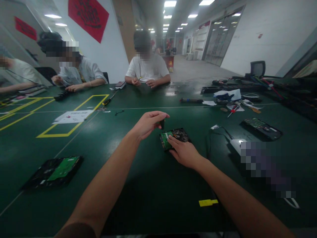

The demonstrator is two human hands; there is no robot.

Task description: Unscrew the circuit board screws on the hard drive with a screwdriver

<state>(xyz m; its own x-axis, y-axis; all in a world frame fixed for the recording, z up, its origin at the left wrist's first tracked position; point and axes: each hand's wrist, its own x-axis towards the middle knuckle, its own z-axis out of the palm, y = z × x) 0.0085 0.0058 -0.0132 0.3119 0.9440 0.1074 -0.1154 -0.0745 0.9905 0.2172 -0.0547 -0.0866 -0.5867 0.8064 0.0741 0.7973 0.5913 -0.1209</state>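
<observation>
While your left fingers [158, 115] curl closed around a dark tool handle [162, 124], whose tip is hidden behind it, your right fingers [172, 140] lie half-bent over the near edge of the hard drive [176, 136] and pin it to the table [153, 185]. The left hand [148, 124] hovers just above the drive's far-left corner; the right hand [184, 152] covers its near-right corner.

Risks, as a judgement:
- The tool may skid off its seat and score the green circuit board [165, 137], which lies exposed directly under your left fingertips. The cause would be an off-axis push.
- The drive may pivot on the smooth table, because only one corner is held down.
- Any small loosened part may roll away, since no tray, dish or box shows near either hand.

Containers: the drive's black casing is the only enclosure at your fingers, and it carries the green board on its upper face. Well to the left of your left fingers a second drive [55, 170] lies board-up, and to the right of your right fingers a third drive [262, 128] lies flat. Beyond your left fingers, a yellow tape outline [59, 135] frames part of a paper sheet [73, 116]. Nearer you than the right hand lies a yellow label [208, 202]. Across the table, two people sit at their own work.
</observation>
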